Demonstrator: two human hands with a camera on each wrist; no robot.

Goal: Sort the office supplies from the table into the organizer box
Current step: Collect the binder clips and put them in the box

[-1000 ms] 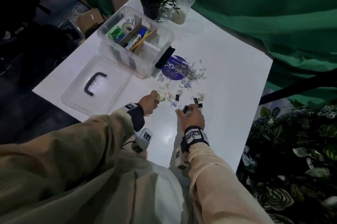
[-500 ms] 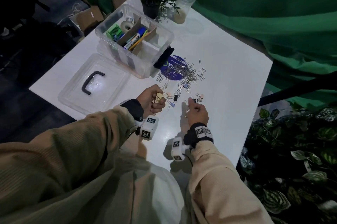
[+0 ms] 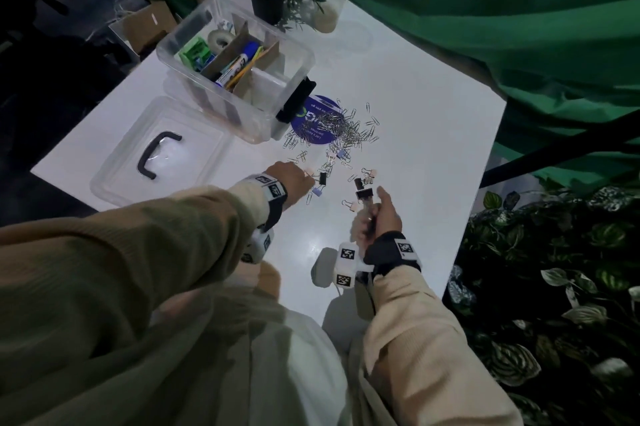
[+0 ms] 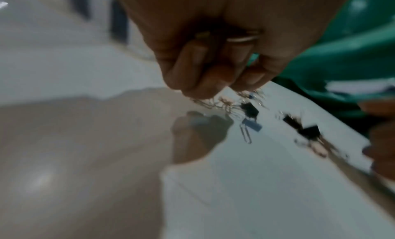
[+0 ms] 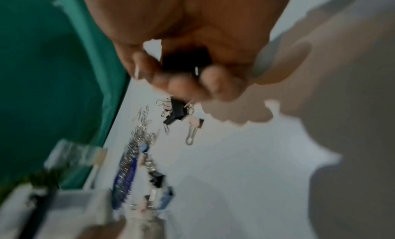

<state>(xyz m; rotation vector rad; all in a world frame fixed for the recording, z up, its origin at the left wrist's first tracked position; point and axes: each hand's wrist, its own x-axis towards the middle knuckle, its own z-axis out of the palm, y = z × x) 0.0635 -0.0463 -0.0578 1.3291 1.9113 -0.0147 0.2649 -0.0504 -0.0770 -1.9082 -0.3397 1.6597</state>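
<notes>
The right hand point(image 3: 375, 217) is nearest, w/ fingers curled round black clips point(image 5: 186, 62) it has picked up. One more black clip point(image 3: 363, 194) lies on the table point(image 3: 415, 148) just past its fingertips. The left hand point(image 3: 289, 181) is a bit further on, fingers bunched down and pinching at small clips point(image 4: 213, 102); I can't tell if it has hold of one.

The loose clips lie just ahead of both hands, spread between them. The left hand is nearer to them, and to the box. Past them is a big pile of paper clips point(image 3: 341, 129) on a blue disc point(image 3: 311, 120).

The box point(image 3: 235, 61) is further off, to the left. It holds a green thing & tape point(image 3: 219, 39) in the far part, pens point(image 3: 239, 67) in the middle slot. The near part point(image 3: 268, 89) looks empty, prob. where clips go. Its lid point(image 3: 159, 151) lies flat beside it.
</notes>
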